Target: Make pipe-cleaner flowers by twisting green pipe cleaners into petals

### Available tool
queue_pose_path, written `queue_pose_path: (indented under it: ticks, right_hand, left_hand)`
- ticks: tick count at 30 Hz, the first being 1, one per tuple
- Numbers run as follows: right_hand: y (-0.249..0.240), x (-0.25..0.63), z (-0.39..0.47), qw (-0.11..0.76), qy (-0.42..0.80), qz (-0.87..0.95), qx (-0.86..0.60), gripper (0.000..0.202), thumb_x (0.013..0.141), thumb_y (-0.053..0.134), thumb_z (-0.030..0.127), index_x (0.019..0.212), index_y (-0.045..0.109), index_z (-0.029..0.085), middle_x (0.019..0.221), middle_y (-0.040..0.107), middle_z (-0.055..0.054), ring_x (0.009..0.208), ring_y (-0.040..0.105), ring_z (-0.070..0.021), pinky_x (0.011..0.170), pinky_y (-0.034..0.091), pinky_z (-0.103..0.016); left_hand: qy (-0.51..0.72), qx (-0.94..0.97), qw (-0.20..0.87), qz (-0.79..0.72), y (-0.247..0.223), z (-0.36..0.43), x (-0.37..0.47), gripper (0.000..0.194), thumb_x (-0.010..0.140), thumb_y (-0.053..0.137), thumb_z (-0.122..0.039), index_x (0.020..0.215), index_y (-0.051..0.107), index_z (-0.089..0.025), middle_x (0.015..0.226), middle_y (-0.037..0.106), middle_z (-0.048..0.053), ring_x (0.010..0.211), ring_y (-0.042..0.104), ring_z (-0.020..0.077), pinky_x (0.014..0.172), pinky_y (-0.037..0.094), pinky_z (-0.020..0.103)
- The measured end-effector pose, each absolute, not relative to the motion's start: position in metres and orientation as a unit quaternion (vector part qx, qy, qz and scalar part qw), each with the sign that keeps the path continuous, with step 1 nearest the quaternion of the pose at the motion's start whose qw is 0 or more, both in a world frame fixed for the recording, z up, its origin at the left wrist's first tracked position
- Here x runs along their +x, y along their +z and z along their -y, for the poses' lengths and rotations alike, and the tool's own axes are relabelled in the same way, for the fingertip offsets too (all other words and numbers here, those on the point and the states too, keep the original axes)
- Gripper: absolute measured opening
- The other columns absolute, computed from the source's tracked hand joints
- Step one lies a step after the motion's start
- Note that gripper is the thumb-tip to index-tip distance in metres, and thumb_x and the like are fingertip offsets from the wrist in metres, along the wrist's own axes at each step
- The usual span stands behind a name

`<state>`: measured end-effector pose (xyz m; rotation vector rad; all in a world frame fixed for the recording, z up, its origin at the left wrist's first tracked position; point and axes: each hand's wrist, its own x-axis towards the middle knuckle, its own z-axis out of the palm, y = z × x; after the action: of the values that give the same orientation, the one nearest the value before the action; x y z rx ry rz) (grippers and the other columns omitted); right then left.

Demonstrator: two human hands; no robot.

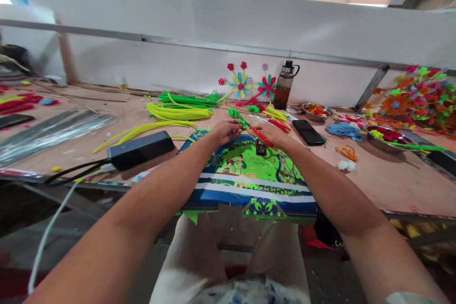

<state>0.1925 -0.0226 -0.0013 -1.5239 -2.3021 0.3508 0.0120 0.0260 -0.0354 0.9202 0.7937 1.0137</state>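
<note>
My left hand (pixel 227 133) is closed, its fingertips pinching a green fuzzy pipe-cleaner piece (pixel 234 113) with rounded, curled ends. In my right hand (pixel 273 134) are red-handled pliers (pixel 261 137), pointing left and away from me. Their dark tip reaches the green piece beside my left fingertips; whether it grips the piece is too small to tell. Both hands are above a blue and green printed board (pixel 245 171) at the table's front edge. Just beyond them lie green curls and yellow pipe-cleaner pieces (pixel 276 113).
Yellow (pixel 178 112) and green pipe-cleaner bundles (pixel 188 99) lie at left, behind a black power bank (pixel 140 149) with cables. A bottle (pixel 285 85) stands at the back by pipe-cleaner flowers (pixel 241 84). Rightward are a phone (pixel 308 132), a blue cloth (pixel 344 131) and metal bowls (pixel 386 145).
</note>
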Motion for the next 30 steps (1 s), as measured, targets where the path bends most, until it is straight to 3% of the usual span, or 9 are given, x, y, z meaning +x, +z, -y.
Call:
queue_pose_path:
  ticks: [5, 9, 16, 21, 25, 27, 30]
  right_hand:
    - [-0.005, 0.194, 0.016, 0.186, 0.115, 0.821, -0.527, 0.029, 0.088, 0.058, 0.039, 0.077, 0.074, 0.018, 0.080, 0.072, -0.005, 0.069, 0.061, -0.0189, 0.064, 0.045, -0.027]
    - [-0.008, 0.196, 0.015, 0.144, 0.093, 0.822, -0.543, 0.037, 0.089, 0.055, 0.042, 0.068, 0.071, 0.016, 0.066, 0.067, -0.005, 0.058, 0.055, -0.0154, 0.055, 0.037, -0.025]
    - [-0.006, 0.188, 0.029, 0.100, 0.047, 0.796, -0.595, 0.032, 0.084, 0.059, 0.042, 0.083, 0.073, 0.013, 0.080, 0.071, -0.015, 0.065, 0.060, -0.0209, 0.058, 0.037, -0.029]
    - [-0.007, 0.169, 0.043, 0.093, 0.050, 0.829, -0.549, 0.027, 0.080, 0.064, 0.033, 0.096, 0.071, 0.013, 0.088, 0.072, -0.013, 0.073, 0.063, -0.0223, 0.062, 0.040, -0.028]
    - [-0.010, 0.154, 0.055, 0.087, 0.055, 0.883, -0.458, 0.027, 0.078, 0.068, 0.033, 0.100, 0.070, 0.018, 0.091, 0.072, -0.009, 0.080, 0.063, -0.0223, 0.067, 0.042, -0.028]
    - [-0.009, 0.152, 0.057, 0.124, 0.046, 0.884, -0.448, 0.022, 0.082, 0.065, 0.033, 0.096, 0.070, 0.018, 0.091, 0.071, -0.009, 0.083, 0.063, -0.0220, 0.070, 0.042, -0.029]
    - [-0.005, 0.158, 0.051, 0.251, 0.052, 0.838, -0.481, 0.019, 0.089, 0.054, 0.029, 0.090, 0.069, 0.017, 0.090, 0.070, -0.008, 0.082, 0.061, -0.0184, 0.073, 0.041, -0.028]
  left_hand:
    - [0.455, 0.420, 0.689, -0.375, -0.038, -0.030, 0.010, 0.017, 0.073, 0.060, 0.006, 0.072, 0.059, -0.011, 0.058, 0.060, 0.001, 0.044, 0.054, 0.0058, 0.045, 0.047, 0.013]
    - [0.460, 0.422, 0.669, -0.404, -0.040, -0.032, 0.009, 0.015, 0.071, 0.064, 0.002, 0.071, 0.059, -0.012, 0.055, 0.058, 0.000, 0.043, 0.054, 0.0062, 0.045, 0.047, 0.014]
    - [0.532, 0.445, 0.612, -0.380, -0.029, -0.033, 0.001, 0.012, 0.072, 0.062, -0.005, 0.077, 0.056, -0.014, 0.058, 0.061, -0.001, 0.041, 0.051, 0.0052, 0.041, 0.041, 0.013]
    - [0.572, 0.462, 0.580, -0.350, -0.017, -0.029, -0.003, 0.013, 0.073, 0.067, -0.014, 0.080, 0.056, -0.015, 0.069, 0.067, 0.003, 0.051, 0.060, 0.0082, 0.046, 0.042, 0.015]
    - [0.591, 0.483, 0.537, -0.360, -0.013, -0.026, -0.002, 0.016, 0.071, 0.070, -0.016, 0.079, 0.057, -0.015, 0.066, 0.064, -0.001, 0.052, 0.060, 0.0080, 0.048, 0.042, 0.016]
    - [0.602, 0.504, 0.496, -0.370, -0.013, -0.025, 0.001, 0.016, 0.069, 0.071, -0.014, 0.079, 0.058, -0.016, 0.061, 0.061, -0.003, 0.049, 0.057, 0.0073, 0.049, 0.043, 0.017]
    - [0.599, 0.535, 0.452, -0.389, -0.015, -0.023, 0.007, 0.020, 0.065, 0.072, -0.011, 0.079, 0.058, -0.016, 0.057, 0.059, -0.004, 0.048, 0.055, 0.0075, 0.051, 0.044, 0.018]
